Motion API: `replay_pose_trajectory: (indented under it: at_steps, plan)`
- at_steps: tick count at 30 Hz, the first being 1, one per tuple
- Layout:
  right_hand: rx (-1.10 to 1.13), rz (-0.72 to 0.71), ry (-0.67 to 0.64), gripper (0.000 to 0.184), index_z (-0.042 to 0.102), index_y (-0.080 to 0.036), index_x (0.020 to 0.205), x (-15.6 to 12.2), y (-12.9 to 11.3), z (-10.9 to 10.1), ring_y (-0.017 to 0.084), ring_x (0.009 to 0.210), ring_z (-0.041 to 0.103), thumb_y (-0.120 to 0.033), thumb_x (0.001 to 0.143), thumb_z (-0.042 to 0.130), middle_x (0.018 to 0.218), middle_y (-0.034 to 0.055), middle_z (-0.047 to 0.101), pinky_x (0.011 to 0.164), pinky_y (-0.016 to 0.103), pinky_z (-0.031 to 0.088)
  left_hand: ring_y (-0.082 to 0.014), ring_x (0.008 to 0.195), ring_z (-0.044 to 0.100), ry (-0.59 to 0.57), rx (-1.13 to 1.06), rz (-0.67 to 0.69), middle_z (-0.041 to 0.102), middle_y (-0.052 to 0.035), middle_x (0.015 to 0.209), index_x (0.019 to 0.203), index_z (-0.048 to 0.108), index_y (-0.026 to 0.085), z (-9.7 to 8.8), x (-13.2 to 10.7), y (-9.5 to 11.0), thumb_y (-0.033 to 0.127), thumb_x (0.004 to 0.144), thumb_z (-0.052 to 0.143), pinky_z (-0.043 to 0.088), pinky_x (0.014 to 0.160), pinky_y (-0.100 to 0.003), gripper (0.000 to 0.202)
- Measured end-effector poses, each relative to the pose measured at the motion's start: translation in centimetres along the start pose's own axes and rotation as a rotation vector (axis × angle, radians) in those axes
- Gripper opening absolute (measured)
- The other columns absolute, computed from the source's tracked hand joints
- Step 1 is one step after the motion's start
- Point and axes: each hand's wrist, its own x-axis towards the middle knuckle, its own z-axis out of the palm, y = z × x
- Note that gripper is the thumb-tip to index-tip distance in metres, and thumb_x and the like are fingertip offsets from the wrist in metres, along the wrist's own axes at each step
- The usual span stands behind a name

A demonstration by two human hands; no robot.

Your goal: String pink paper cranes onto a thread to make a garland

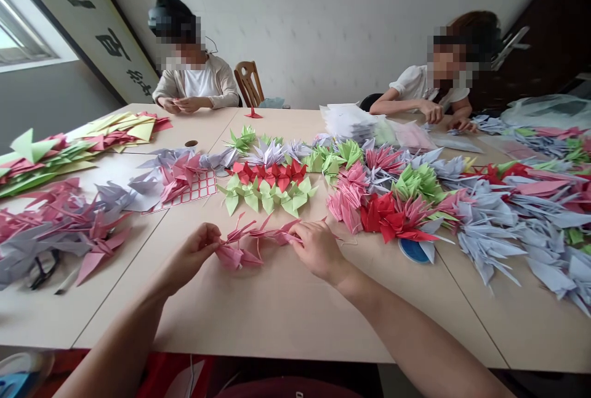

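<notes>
Between my two hands a string of pink paper cranes (237, 255) is held just over the table. My left hand (196, 254) pinches its left end, fingers closed. At the other end my right hand (319, 249) is closed on the pink paper, its fingertips partly hidden behind the hand's back. Just beyond lie a row of light green paper cranes (268, 197) and a row of red paper cranes (268, 175). Close to my right hand sits a pile of pink and red cranes (348, 201).
Loose pink and lilac cranes (99, 226) spread at the left, folded coloured paper (83, 146) behind them. Lilac crane bundles (489, 238) cover the right, near a blue round lid (415, 251). Two people (196, 84) (410, 93) sit across the table, beside stacked plastic packets (348, 121).
</notes>
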Motion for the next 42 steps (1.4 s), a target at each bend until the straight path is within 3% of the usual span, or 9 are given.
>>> replay_pose_trajectory:
  at_steps: [7, 12, 17, 20, 27, 32, 37, 39, 42]
  plan:
    - [0.01, 0.04, 0.033, 0.011, 0.064, -0.018, 0.081, -0.2, 0.6, -0.4, 0.016, 0.073, 0.061, -0.022, 0.09, 0.058, 0.078, 0.001, 0.069, 0.071, 0.028, 0.034, -0.0149, 0.068, 0.051, 0.037, 0.092, 0.036, 0.051, 0.0022, 0.075, 0.082, 0.048, 0.022, -0.5, 1.4, 0.7, 0.038, 0.081, 0.055, 0.041, 0.061, -0.026, 0.018]
    - [0.003, 0.041, 0.037, 0.013, 0.064, -0.018, 0.082, -0.5, 0.8, -0.6, 0.016, 0.073, 0.061, -0.023, 0.091, 0.057, 0.078, 0.0008, 0.069, 0.07, 0.028, 0.034, -0.0189, 0.075, 0.057, 0.05, 0.189, 0.022, 0.057, -0.0008, 0.08, 0.094, 0.054, 0.022, -0.7, 2.1, 0.6, 0.042, 0.081, 0.054, 0.046, 0.067, -0.03, 0.025]
    - [-0.038, 0.028, 0.056, 0.013, 0.065, -0.021, 0.099, -0.6, 0.5, -0.6, 0.021, 0.094, 0.06, -0.018, 0.087, 0.059, 0.099, 0.004, 0.068, 0.081, 0.032, 0.035, -0.0247, 0.1, 0.061, 0.045, 0.283, 0.009, 0.064, -0.0076, 0.107, 0.108, 0.055, 0.022, -0.2, 2.4, 0.9, 0.057, 0.083, 0.05, 0.049, 0.082, -0.034, 0.044]
    - [-0.074, 0.0, 0.049, 0.02, 0.064, -0.021, 0.106, 0.1, 0.2, -0.7, 0.023, 0.107, 0.054, -0.022, 0.086, 0.062, 0.112, 0.0068, 0.064, 0.089, 0.035, 0.033, -0.0271, 0.106, 0.06, -0.013, 0.334, -0.002, 0.063, -0.0088, 0.118, 0.113, 0.057, 0.023, 0.4, 2.7, 1.6, 0.061, 0.077, 0.056, 0.049, 0.083, -0.034, 0.052]
    - [-0.159, -0.092, -0.09, 0.015, 0.066, -0.017, 0.1, 2.8, -1.3, 0.5, 0.023, 0.103, 0.054, -0.024, 0.087, 0.061, 0.102, 0.0067, 0.068, 0.094, 0.038, 0.031, -0.0212, 0.084, 0.064, -0.215, 0.398, 0.006, 0.071, -0.0025, 0.097, 0.099, 0.066, 0.023, 1.3, 3.6, 3.4, 0.052, 0.083, 0.051, 0.049, 0.071, -0.029, 0.036]
    - [-0.206, -0.087, -0.143, 0.012, 0.066, -0.016, 0.087, 2.6, -1.3, 1.4, 0.021, 0.092, 0.057, -0.015, 0.088, 0.055, 0.088, 0.0057, 0.069, 0.096, 0.039, 0.03, -0.0202, 0.082, 0.063, -0.249, 0.416, 0.015, 0.071, -0.0024, 0.096, 0.099, 0.067, 0.023, 1.4, 3.3, 3.8, 0.048, 0.085, 0.048, 0.048, 0.071, -0.028, 0.035]
    - [-0.228, -0.069, -0.153, 0.017, 0.066, -0.017, 0.082, 1.8, -0.5, 0.3, 0.021, 0.089, 0.058, -0.01, 0.087, 0.052, 0.085, 0.004, 0.068, 0.096, 0.039, 0.03, -0.021, 0.086, 0.064, -0.247, 0.412, 0.031, 0.071, -0.0022, 0.096, 0.097, 0.067, 0.023, 1.8, 3.3, 3.6, 0.049, 0.085, 0.047, 0.049, 0.075, -0.029, 0.035]
    - [-0.231, -0.058, -0.154, 0.015, 0.066, -0.017, 0.084, 1.5, -0.4, -0.2, 0.022, 0.091, 0.058, -0.011, 0.087, 0.053, 0.087, 0.0045, 0.069, 0.096, 0.04, 0.03, -0.0227, 0.091, 0.064, -0.236, 0.409, 0.034, 0.071, -0.0039, 0.101, 0.101, 0.066, 0.023, 2.0, 3.3, 3.4, 0.052, 0.085, 0.046, 0.05, 0.077, -0.031, 0.039]
    - [-0.229, -0.048, -0.147, 0.011, 0.065, -0.016, 0.093, 0.9, -0.5, -0.6, 0.024, 0.095, 0.058, -0.017, 0.088, 0.056, 0.094, 0.0065, 0.068, 0.097, 0.042, 0.03, -0.0286, 0.113, 0.057, -0.183, 0.411, 0.033, 0.06, -0.0097, 0.128, 0.124, 0.054, 0.023, 2.0, 2.7, 2.8, 0.058, 0.084, 0.046, 0.048, 0.091, -0.039, 0.053]
